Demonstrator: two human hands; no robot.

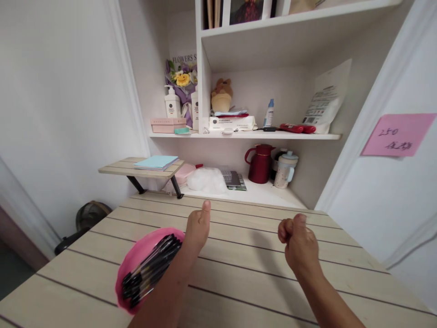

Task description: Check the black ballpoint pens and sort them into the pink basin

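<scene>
Hovering above the pale wooden desk with dark parallel grooves (pixel 246 287), the left hand (pixel 198 229) and right hand (pixel 303 248) are well apart, both thumbs raised. The right hand's fingers (pixel 285 231) are curled together towards the palm; the left hand's are mostly hidden, so I cannot tell whether they are apart or together. Just left of the left fingers sits a rounded, bright pink bowl (pixel 141 249), partly covered by the forearm, holding a bundle of clear-barrelled pens with black caps (pixel 153 265). Beyond the left fingers, farther left, a low wooden riser with black legs (pixel 118 166) carries light blue paper (pixel 156 161). Past both hands' fingers, between them, stands a dark red jug with a looped handle (pixel 261 165).
</scene>
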